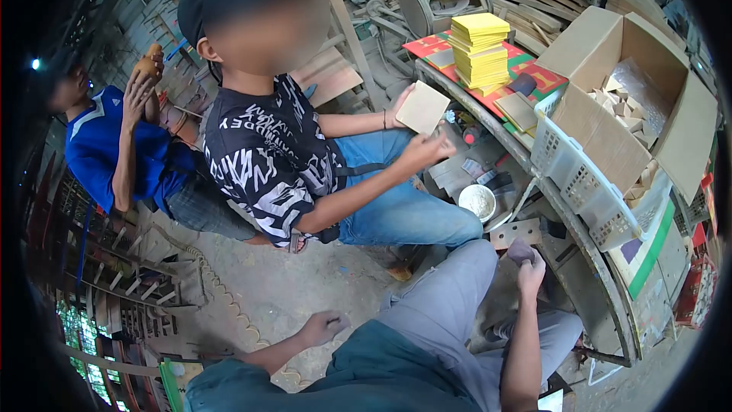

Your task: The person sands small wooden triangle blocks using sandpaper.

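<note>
The bench (526, 156) runs along the right side and carries, at its far end, a cardboard box (602, 53) part-filled with small wooden pieces (621, 107). A white slotted basket (583, 187) sits against the box at the bench's near edge. A stack of yellow squares (480, 49) stands at the far corner.

A seated co-worker in a patterned shirt (267, 156) holds a bare tan square (422, 107); a white bowl (477, 201) sits below, under the bench edge.

The right hand (528, 271) is raised beside the near bench edge, fingers closed on a small dark block (520, 250). The left hand (324, 328) rests loosely curled over the lap, holding nothing visible.

Judged progress: many squares are already yellow and stacked, while at least one remains bare.
</note>
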Tool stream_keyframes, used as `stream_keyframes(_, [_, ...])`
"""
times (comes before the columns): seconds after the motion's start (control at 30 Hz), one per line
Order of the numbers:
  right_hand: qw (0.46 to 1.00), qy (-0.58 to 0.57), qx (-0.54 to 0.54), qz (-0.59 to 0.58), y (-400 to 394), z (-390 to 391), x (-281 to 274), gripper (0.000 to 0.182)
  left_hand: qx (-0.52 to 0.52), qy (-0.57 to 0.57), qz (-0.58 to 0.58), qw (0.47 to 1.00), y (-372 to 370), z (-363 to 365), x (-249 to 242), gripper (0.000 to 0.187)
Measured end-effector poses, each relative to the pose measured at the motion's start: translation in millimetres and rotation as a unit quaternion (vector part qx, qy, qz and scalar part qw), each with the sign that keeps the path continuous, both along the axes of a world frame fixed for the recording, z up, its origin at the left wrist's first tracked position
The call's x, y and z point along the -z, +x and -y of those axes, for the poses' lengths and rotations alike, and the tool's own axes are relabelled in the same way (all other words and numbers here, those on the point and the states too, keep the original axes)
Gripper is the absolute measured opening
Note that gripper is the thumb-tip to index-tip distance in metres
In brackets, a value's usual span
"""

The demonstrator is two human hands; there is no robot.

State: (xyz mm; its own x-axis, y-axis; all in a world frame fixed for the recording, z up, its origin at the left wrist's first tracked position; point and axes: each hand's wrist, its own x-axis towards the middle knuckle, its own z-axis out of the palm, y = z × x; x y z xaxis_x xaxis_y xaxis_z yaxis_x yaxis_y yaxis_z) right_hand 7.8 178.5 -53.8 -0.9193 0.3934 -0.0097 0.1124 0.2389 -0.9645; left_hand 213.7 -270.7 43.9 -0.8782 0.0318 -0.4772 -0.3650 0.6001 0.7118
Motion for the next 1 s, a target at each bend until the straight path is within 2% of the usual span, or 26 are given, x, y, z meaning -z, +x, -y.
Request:
stream_keyframes(0.03, [1.0,-0.006,-0.008,0.0,1,-1,-2,0.039,0.0,0.001,0.004,1.0,18,12,6,0.02])
stream_keyframes(0.1, [1.0,-0.007,-0.006,0.009,3,-3,-9,0.039,0.091,-0.031,0.073,0.993,46,26,13,0.021])
stream_keyframes(0.13, [1.0,-0.011,-0.005,0.011,6,-3,-10,0.039,0.092,-0.03,0.078,0.992,56,27,12,0.021])
stream_keyframes(0.2, [1.0,-0.02,-0.006,0.009,8,-9,0,0.038,0.101,0.058,0.124,0.985,72,27,3,0.02])
stream_keyframes(0.23, [1.0,-0.03,-0.009,0.0,7,-12,4,0.038,0.101,0.056,0.123,0.986,73,28,-2,0.02])
stream_keyframes(0.3, [1.0,-0.026,0.007,0.003,8,-17,11,0.038,0.138,0.056,0.241,0.959,67,28,-16,0.021])
stream_keyframes(0.4, [0.999,-0.032,0.025,0.002,11,-19,7,0.038,0.15,0.044,0.269,0.95,41,10,-61,0.025])
stream_keyframes(0.47, [0.999,-0.03,0.025,-0.001,12,-23,9,0.038,0.16,0.036,0.284,0.945,36,11,-63,0.026])
stream_keyframes(0.53, [0.999,0.0,0.041,0.004,15,-25,6,0.039,0.291,0.011,0.205,0.934,28,13,-57,0.03])
stream_keyframes(0.63, [0.998,-0.047,0.034,-0.005,16,-29,9,0.038,0.319,-0.044,0.234,0.917,6,-4,-68,0.03])
stream_keyframes(0.7, [0.999,-0.034,0.041,-0.001,18,-23,-6,0.037,0.322,-0.041,0.238,0.916,-11,-8,-65,0.03])
stream_keyframes(0.77, [0.999,-0.016,0.045,0.01,22,-24,-10,0.036,0.303,-0.01,0.117,0.946,-23,-7,-48,0.031])
stream_keyframes(0.9, [0.999,-0.045,0.007,0.018,19,-28,5,0.037,0.269,0.008,0.076,0.96,-52,-34,-38,0.027])
stream_keyframes(0.97, [0.996,-0.088,-0.02,0.01,20,-17,-16,0.035,0.278,-0.061,0.009,0.959,-70,-51,-35,0.02])
stream_keyframes(1.0, [0.995,-0.089,-0.047,0.02,21,-15,-16,0.033,0.268,-0.023,-0.058,0.962,-80,-58,-25,0.019])
